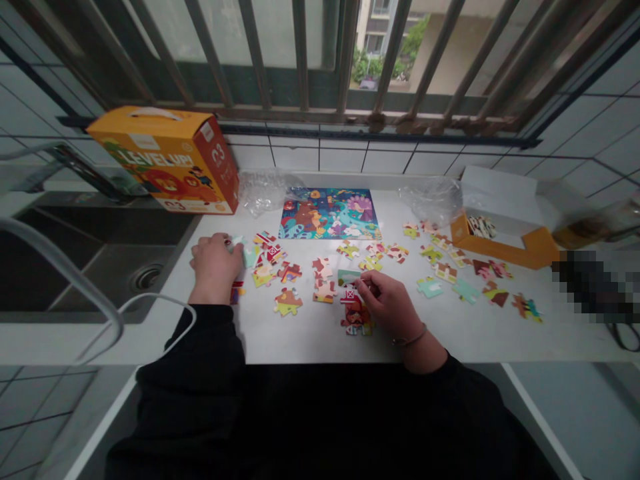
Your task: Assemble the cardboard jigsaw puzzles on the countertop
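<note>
My right hand (390, 300) is closed in a pinch on the edge of a green puzzle piece (349, 275). That piece is just above a joined cluster of red barn puzzle pieces (354, 313). At the left, my left hand (215, 263) has its fingers curled down beside the sink edge, with a pale green puzzle piece (237, 243) at its fingertips; part of the grip is hidden. Red barn pieces (271, 253) lie to the right of that hand. A brown and yellow piece (289, 303) and pink cow-pattern pieces (324, 291) lie between the hands.
A colourful picture sheet (330, 213) lies at the back, with bubble wrap (265, 190) beside it. An orange box (170, 163) stands back left, by the sink (100, 267). More pieces (467, 290) and an open box (505, 243) are on the right. A white cable (193, 313) crosses my left sleeve.
</note>
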Demonstrator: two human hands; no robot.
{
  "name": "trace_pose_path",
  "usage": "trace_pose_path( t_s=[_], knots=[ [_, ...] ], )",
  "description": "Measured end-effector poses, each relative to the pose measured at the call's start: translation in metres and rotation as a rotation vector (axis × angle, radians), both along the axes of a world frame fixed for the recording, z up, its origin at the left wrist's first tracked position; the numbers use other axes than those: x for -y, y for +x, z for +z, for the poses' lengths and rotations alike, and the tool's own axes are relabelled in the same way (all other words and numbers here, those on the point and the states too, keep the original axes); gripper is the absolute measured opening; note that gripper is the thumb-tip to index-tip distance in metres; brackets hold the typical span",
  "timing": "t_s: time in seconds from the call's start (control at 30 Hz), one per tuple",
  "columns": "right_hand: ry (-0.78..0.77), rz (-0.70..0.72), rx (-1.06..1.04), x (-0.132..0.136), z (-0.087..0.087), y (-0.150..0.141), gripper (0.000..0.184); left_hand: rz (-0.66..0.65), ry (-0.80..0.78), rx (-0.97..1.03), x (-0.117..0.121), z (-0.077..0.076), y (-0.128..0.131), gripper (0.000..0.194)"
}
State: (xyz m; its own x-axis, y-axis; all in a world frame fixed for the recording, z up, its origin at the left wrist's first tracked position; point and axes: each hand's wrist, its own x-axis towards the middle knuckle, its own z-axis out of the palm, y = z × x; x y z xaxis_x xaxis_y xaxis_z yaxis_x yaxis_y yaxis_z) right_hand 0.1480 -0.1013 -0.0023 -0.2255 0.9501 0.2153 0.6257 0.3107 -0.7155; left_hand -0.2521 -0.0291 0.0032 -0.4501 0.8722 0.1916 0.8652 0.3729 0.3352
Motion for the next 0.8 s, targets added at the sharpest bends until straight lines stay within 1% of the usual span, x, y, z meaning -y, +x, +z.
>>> trace_pose_path(
  t_s=[0.03,0.1,0.17,0.2,0.23,0.27,0.37,0.43,0.47,0.57,0.63,0.73,0.8],
  knots=[
    [0.003,0.001,0.003,0.000,0.000,0.000,0.034,-0.050,0.038,0.000,0.001,0.001,0.002,0.049],
    [0.006,0.003,0.003,0.000,0.000,0.000,0.035,-0.232,0.087,0.003,0.002,0.003,0.007,0.041],
    [0.007,0.007,-0.001,0.000,0.000,-0.001,0.034,-0.447,0.058,0.015,0.004,0.002,0.013,0.033],
    [0.004,0.007,-0.002,0.000,0.000,-0.001,0.034,-0.525,0.027,0.023,0.006,0.002,0.015,0.031],
    [0.000,0.007,0.001,0.000,0.000,-0.001,0.034,-0.575,0.000,0.027,0.008,0.000,0.018,0.031],
    [-0.005,0.007,0.004,0.000,0.000,-0.001,0.034,-0.599,-0.015,0.026,0.011,-0.001,0.020,0.032],
    [-0.011,0.009,0.009,0.000,0.001,-0.001,0.035,-0.597,-0.002,0.017,0.021,-0.004,0.023,0.039],
    [-0.008,0.009,0.007,0.000,0.000,0.000,0.036,-0.562,0.026,0.003,0.027,-0.004,0.022,0.043],
    [-0.006,0.009,0.008,0.000,0.000,0.000,0.036,-0.514,0.043,-0.016,0.030,-0.004,0.022,0.042],
    [-0.003,0.006,0.014,0.000,0.001,-0.001,0.037,-0.286,0.060,-0.094,0.037,0.000,0.021,0.037],
    [0.001,0.011,0.022,0.001,0.002,-0.001,0.036,-0.195,0.011,-0.126,0.040,0.003,0.023,0.047],
    [0.011,0.017,0.027,0.001,0.002,-0.001,0.036,-0.173,-0.073,-0.128,0.041,0.004,0.028,0.061],
    [0.013,0.017,0.031,0.001,0.002,-0.001,0.036,-0.165,-0.080,-0.101,0.040,0.003,0.030,0.063]
  ],
)
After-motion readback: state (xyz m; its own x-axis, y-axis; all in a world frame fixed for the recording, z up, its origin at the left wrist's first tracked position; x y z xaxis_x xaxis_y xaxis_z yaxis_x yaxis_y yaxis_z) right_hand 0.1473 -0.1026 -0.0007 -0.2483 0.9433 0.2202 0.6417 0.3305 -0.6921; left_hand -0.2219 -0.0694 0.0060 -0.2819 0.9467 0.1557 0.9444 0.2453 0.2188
